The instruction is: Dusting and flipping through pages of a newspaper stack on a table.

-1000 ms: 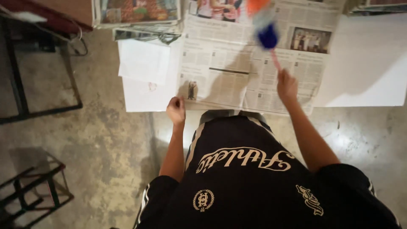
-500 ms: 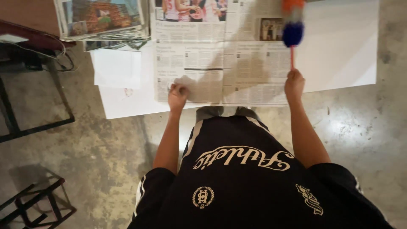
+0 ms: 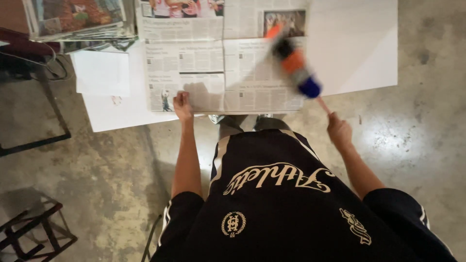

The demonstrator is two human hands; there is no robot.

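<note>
An open newspaper (image 3: 228, 63) lies spread on white sheets on the floor in front of me. My left hand (image 3: 182, 105) rests closed on its near edge, pressing it down. My right hand (image 3: 338, 131) grips the thin stick handle of a duster (image 3: 294, 63) with orange, dark and blue bands. The duster head is blurred and points up and left over the right half of the newspaper.
A white board (image 3: 357, 43) lies under the newspaper at the right, more white sheets (image 3: 104, 77) at the left. A stack of newspapers (image 3: 77, 19) sits at top left. Black metal frames (image 3: 29, 140) stand at the left and bottom left on the concrete floor (image 3: 97, 184).
The duster has swung from upright at the right to slanting left over the newspaper. My right hand has moved slightly lower. My left hand stays on the paper's near edge.
</note>
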